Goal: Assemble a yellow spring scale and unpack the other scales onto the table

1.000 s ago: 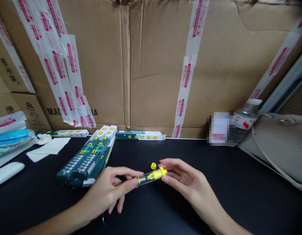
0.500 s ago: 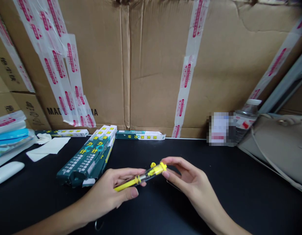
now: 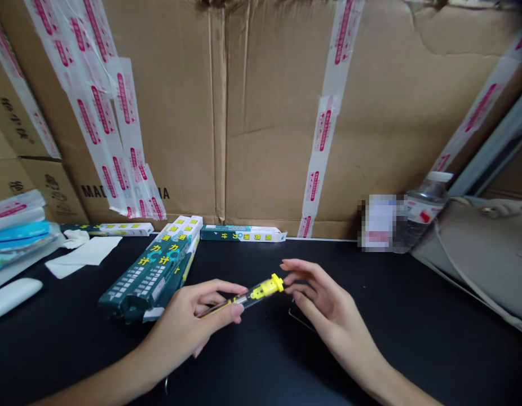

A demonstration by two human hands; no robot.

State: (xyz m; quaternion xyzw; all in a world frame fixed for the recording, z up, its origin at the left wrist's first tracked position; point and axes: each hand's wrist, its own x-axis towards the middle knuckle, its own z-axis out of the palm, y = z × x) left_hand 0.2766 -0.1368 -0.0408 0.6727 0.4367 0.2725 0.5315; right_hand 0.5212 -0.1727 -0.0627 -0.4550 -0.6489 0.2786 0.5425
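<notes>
My left hand [image 3: 202, 316] is closed around a spring scale [image 3: 248, 296], a clear tube with a yellow end plug, tilted up toward the right. A metal part shows inside the tube; its lower end is hidden in my palm. Just right of the yellow plug is my right hand [image 3: 324, 304], its fingers bent and apart, thumb away from the fingertips. Whether a fingertip touches the plug I cannot tell. A thin bent wire [image 3: 301, 320] shows beneath my right thumb. Below my left wrist a small metal hook [image 3: 166, 385] peeks out.
Green and white printed boxes [image 3: 155, 265] lie left of centre, with another box [image 3: 244, 233] against the cardboard wall [image 3: 269, 113]. To the left are white tissue [image 3: 85, 256], a white mouse-like object [image 3: 16, 297] and plastic packs [image 3: 20, 231]. A bottle [image 3: 425, 208] and grey bag [image 3: 481, 254] stand right.
My right fingers have come off their pinch on the yellow plug and spread apart. The spring scale has shifted slightly left. A small yellow piece behind the tube no longer shows.
</notes>
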